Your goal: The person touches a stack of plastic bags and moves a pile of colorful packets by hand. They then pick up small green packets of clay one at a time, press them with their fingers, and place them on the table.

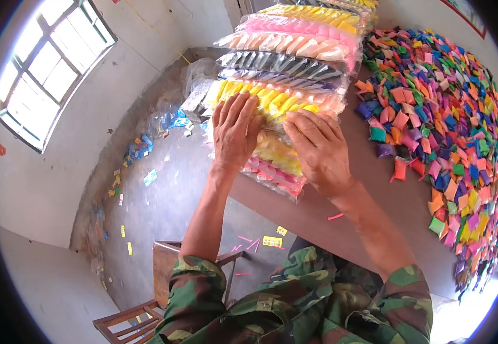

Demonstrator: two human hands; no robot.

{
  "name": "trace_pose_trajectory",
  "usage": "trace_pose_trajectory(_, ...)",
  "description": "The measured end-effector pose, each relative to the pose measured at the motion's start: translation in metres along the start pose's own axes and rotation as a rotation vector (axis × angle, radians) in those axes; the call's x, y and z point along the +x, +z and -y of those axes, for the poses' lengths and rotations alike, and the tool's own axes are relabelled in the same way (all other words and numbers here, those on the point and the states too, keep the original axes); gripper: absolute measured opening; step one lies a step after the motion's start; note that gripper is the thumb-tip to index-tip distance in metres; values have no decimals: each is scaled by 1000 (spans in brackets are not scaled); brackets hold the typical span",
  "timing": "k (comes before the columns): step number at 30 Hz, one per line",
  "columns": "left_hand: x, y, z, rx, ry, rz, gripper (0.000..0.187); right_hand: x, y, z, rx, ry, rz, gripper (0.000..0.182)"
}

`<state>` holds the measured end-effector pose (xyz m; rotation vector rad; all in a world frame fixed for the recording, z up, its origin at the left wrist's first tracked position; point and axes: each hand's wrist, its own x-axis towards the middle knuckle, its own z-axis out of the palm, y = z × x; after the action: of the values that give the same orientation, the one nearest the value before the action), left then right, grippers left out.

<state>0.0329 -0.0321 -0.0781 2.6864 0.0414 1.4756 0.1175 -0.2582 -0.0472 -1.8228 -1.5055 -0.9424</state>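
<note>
While the left hand [234,135] and the right hand [320,152] lie with bent fingers on the yellow bag [286,103], whether gripping I cannot tell, it seems light, soft and slippery, best held at both ends, among overlapping bags [295,41] on the brown table [386,195].

A bare strip of brown tabletop [395,200] runs between the row of packed clear plastic bags [295,43] and the heap of small coloured packets [449,132], giving a hand a lane to the right of the right hand [319,150]; it narrows at the far end, where bags and heap come close; the bags bar the way straight ahead of the left hand [234,131]; to its left, there is room above the grey floor [169,206].
</note>
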Motion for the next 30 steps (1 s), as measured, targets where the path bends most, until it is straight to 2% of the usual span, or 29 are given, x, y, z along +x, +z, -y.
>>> trace_pose_trajectory(5, 11, -15, -9, 64, -4, 56, 50, 4, -3, 0, 27, -2, -2, 40)
trace_pose_trajectory(9, 23, -30, -31, 79, 117, 102, 53, 3, -3, -1, 25, -10, 15, 40)
trace_pose_trajectory(13, 12, -9, -30, 16, 112, 154, 56, 3, -4, 0, 38, 15, 13, 40)
trace_pose_trajectory(16, 10, -5, -30, 17, 109, 123, 57, -3, -3, 2, 83, 28, -89, 43)
trace_pose_trajectory(19, 15, -11, -33, 21, 109, 132, 55, -19, -23, 12, 134, 104, -124, 47)
trace_pose_trajectory(30, 10, -6, -23, 96, 96, 115, 49, -168, -74, 6, 92, 564, 24, 29)
